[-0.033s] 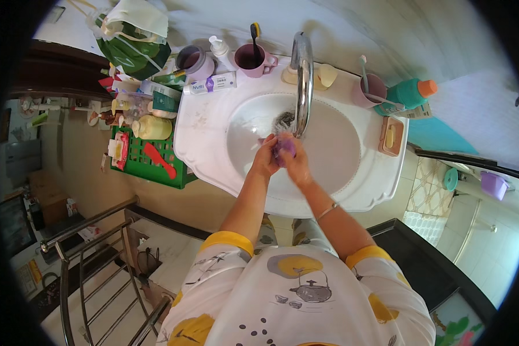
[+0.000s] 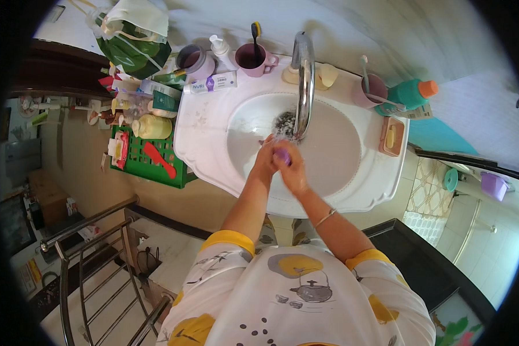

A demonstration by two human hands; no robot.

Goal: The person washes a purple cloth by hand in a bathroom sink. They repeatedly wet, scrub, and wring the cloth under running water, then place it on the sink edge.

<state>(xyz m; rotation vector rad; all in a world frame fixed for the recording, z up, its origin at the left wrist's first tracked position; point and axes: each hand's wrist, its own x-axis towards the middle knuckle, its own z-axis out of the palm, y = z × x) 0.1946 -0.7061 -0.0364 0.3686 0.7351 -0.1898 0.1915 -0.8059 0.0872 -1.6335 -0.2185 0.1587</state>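
Observation:
Over the white sink basin (image 2: pixel 334 167), my left hand (image 2: pixel 264 158) and my right hand (image 2: pixel 294 172) are pressed together around a small purple bundle (image 2: pixel 282 154). Both hands are closed on it, and only a bit of purple shows between the fingers. It looks soft and wet, but its kind cannot be made out. Water splashes at the fingertips, just below the curved chrome faucet (image 2: pixel 304 86). Behind the hands is the dark drain area (image 2: pixel 284 124), partly covered by the splashing water.
Along the back rim stand a pink mug (image 2: pixel 251 60) with a toothbrush, a white pump bottle (image 2: pixel 220 49) and a toothpaste box (image 2: pixel 211 83). On the right are another pink cup (image 2: pixel 368 89), a teal bottle (image 2: pixel 408 94) and a soap dish (image 2: pixel 391 138). A green crate (image 2: pixel 150 173) adjoins the left.
My hands have closed more tightly around the purple bundle, so less of it shows. My right hand has shifted slightly left and down, and more splashing shows near the drain.

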